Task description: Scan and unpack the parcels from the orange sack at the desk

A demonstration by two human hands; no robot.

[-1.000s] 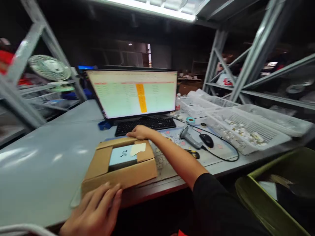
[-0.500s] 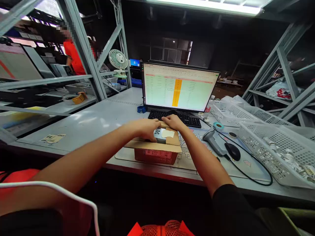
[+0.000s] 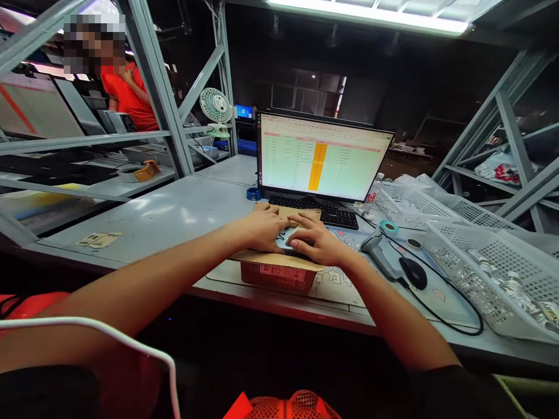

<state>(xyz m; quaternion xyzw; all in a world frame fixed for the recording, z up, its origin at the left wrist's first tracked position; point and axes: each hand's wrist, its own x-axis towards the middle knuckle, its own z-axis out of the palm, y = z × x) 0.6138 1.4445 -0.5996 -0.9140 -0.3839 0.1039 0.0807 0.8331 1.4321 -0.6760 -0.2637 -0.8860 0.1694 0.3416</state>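
A small brown cardboard box [image 3: 275, 280] stands in front of me near the table's front edge, its front and back flaps folded outward. Inside it lies a pale item with black marks [image 3: 285, 234], partly covered by my hands; its kind does not show. My left hand [image 3: 263, 228] lies over the left side of the box opening, fingers forward and thumb apart, touching the item's edge. Over the right side is my right hand [image 3: 315, 240], with fingers and thumb spread across the item. The raised back flap [image 3: 301, 216] shows beyond my fingers.
Behind the box stand a keyboard [image 3: 345, 219] and a monitor [image 3: 325, 154]. To the right are a barcode scanner [image 3: 379, 256], a mouse [image 3: 413, 272], a cable and white baskets [image 3: 493, 279], one holding several bottles. A person in red [image 3: 131, 96] stands at back left.
My right hand has come back from the rear edge onto the item in the box. My left hand has shifted slightly, its fingers flatter. The back flap now shows behind the box.
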